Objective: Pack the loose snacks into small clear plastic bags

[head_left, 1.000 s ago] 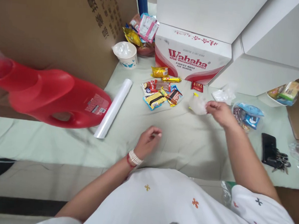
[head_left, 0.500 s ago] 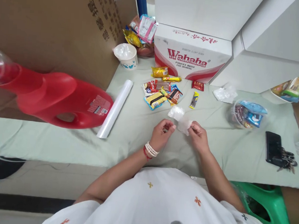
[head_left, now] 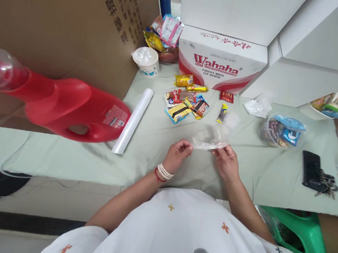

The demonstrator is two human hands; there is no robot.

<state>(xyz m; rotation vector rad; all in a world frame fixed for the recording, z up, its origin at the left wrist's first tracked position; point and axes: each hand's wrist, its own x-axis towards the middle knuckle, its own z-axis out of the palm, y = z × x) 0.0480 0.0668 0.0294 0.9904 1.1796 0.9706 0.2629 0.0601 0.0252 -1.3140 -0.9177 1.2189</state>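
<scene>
A thin clear plastic bag (head_left: 214, 135) is stretched out between my two hands above the pale green cloth (head_left: 156, 148). My left hand (head_left: 178, 154), with a bead bracelet at the wrist, pinches the bag's left edge. The fingers of my right hand (head_left: 226, 160) pinch its right edge. Just beyond the bag lies a pile of small snack packets (head_left: 186, 104) and a single dark and yellow bar (head_left: 222, 112).
A red jug (head_left: 64, 106) lies on its side at the left, beside a white roll (head_left: 133, 119). At the back stand a paper cup (head_left: 146, 61), a Wahaha carton (head_left: 218, 66) and white boxes. To the right are a bag of snacks (head_left: 283, 131), a phone with keys (head_left: 312, 174) and a green stool (head_left: 299, 235).
My right hand brought the crumpled clear bag from the right to the middle, my left hand took hold too, and both pulled it apart into a stretched strip.
</scene>
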